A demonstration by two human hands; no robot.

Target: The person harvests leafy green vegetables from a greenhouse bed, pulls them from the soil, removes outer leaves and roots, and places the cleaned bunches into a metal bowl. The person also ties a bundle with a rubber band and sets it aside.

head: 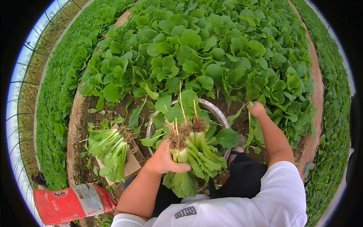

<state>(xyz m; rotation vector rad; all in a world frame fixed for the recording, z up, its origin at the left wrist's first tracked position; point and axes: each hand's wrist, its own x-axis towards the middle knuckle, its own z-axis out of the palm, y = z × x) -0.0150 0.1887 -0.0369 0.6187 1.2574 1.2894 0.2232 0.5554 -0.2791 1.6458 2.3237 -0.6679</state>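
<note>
My left hand (167, 160) is closed around a bunch of pulled leafy greens (181, 153). Their soil-caked roots point up and away from me, and the leaves hang down towards my lap. Beneath the bunch stands a round metal basin (220, 113), with more broad green leaves (227, 138) in it and over its rim. Out to the right, my right hand (256, 109) pinches a few limp green leaves (254, 129) at the near edge of the planted bed. The lower ends of those leaves hang below the hand; whether they are rooted I cannot tell.
Another bunch of greens (112, 151) lies on a flat board (132, 164) at the left. A red printed sack (63, 203) rests nearer me. The dense bed of greens (195, 45) stretches ahead between dirt paths (76, 122). Loose leaves litter the soil.
</note>
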